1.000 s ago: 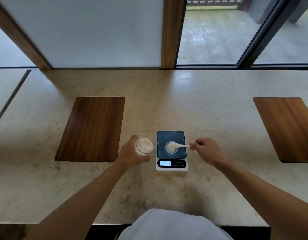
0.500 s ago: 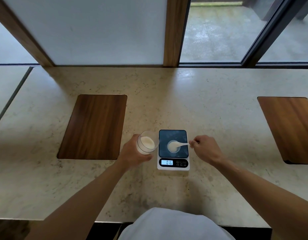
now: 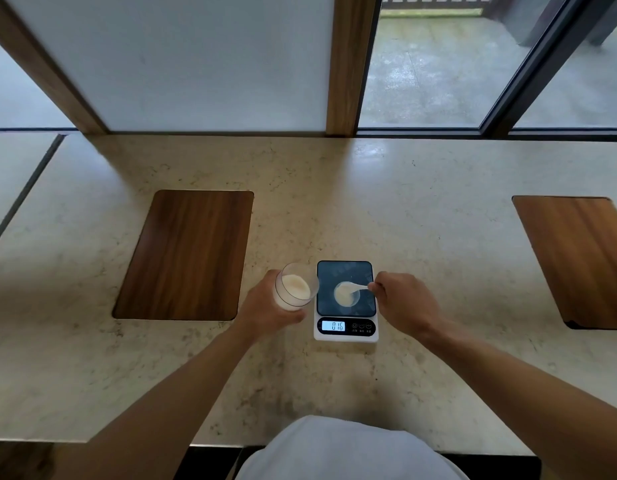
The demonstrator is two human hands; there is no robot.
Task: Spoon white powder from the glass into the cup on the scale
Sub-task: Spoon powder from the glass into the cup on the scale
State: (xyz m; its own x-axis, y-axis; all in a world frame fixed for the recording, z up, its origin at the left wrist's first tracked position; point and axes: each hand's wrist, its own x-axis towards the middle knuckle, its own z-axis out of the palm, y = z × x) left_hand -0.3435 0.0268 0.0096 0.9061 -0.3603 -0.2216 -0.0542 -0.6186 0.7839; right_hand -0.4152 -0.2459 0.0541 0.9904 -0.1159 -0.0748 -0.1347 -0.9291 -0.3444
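Observation:
A small kitchen scale [image 3: 345, 332] with a dark platform and a lit display stands on the stone counter. On the platform sits a small clear cup [image 3: 347, 296] with white powder in it. My right hand [image 3: 402, 302] pinches the handle of a white spoon [image 3: 354, 287], whose bowl rests over the cup. My left hand [image 3: 267, 309] grips a clear glass [image 3: 293, 287] of white powder, tilted toward the scale just left of it.
The beige stone counter [image 3: 334, 209] has a wooden inlay [image 3: 185, 254] to the left of the glass and another wooden inlay [image 3: 584, 258] at the far right. Windows and wooden posts line the back. The counter's front edge runs near my body.
The spoon stays over the cup on the scale and the glass stays tilted in my left hand. The scale's reading has changed. My head has shifted slightly.

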